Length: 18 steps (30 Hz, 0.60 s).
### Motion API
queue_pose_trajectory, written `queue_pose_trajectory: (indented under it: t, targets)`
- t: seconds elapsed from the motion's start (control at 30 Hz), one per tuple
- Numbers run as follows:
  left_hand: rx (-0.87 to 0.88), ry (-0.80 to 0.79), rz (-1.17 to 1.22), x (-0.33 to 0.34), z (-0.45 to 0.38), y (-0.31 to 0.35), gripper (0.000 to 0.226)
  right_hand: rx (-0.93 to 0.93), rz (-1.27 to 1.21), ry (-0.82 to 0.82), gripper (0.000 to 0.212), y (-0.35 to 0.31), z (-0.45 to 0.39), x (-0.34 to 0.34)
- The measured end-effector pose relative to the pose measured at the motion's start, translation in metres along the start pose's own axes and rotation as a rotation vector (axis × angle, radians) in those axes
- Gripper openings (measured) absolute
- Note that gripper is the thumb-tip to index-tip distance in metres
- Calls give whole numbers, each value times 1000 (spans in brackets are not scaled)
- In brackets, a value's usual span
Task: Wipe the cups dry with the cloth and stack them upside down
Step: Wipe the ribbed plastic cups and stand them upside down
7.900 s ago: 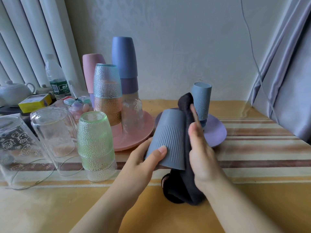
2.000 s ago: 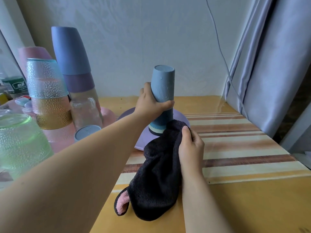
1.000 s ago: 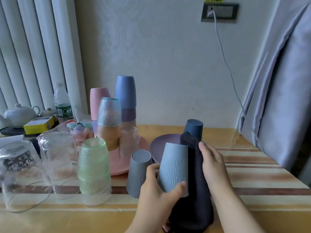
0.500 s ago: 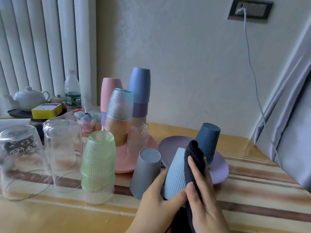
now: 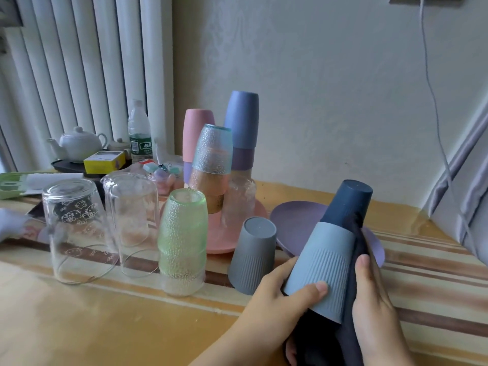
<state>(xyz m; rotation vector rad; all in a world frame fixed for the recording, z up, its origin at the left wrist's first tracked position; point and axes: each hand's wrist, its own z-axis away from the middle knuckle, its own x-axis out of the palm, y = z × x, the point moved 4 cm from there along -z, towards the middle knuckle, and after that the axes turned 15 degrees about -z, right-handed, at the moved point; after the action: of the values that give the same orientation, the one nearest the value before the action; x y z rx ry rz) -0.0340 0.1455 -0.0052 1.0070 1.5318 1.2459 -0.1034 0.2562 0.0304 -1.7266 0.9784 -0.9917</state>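
My left hand [image 5: 274,299] grips a light blue ribbed cup [image 5: 324,265], tilted with its base up and to the right, above the table's front edge. My right hand [image 5: 375,307] holds a dark cloth [image 5: 327,339] against the cup's right side. The cloth hangs down below the cup's rim. Just behind, a navy cup [image 5: 348,204] stands upside down on a purple plate [image 5: 293,223], its lower part hidden by the held cup. A grey ribbed cup [image 5: 252,257] sits upside down on the table, left of my left hand.
A green textured glass [image 5: 182,239] and two clear glasses [image 5: 76,228] stand upside down at the left. A pink plate [image 5: 224,241] carries tall stacks of upturned cups [image 5: 241,120]. A teapot [image 5: 76,143] and a bottle [image 5: 139,133] are at the back left; a grey curtain [image 5: 464,207] hangs right.
The light blue cup in my left hand has risen and now overlaps the navy cup. My right hand with the cloth has slid down along the cup's side.
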Motion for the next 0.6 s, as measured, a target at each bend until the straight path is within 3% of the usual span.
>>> queue_pose_trajectory:
  t: [0.17, 0.37, 0.47, 0.6]
  targets:
    - [10, 28, 116, 1, 1, -1, 52, 112, -118, 52, 45, 14, 6, -2]
    - [26, 70, 138, -5, 0, 2, 54, 174, -136, -11, 96, 27, 8, -2]
    - [54, 89, 33, -3, 2, 11, 45, 151, -161, -12, 77, 19, 8, -2]
    - [81, 285, -78, -5, 8, 15, 50, 130, -113, 22, 20, 7, 10, -4]
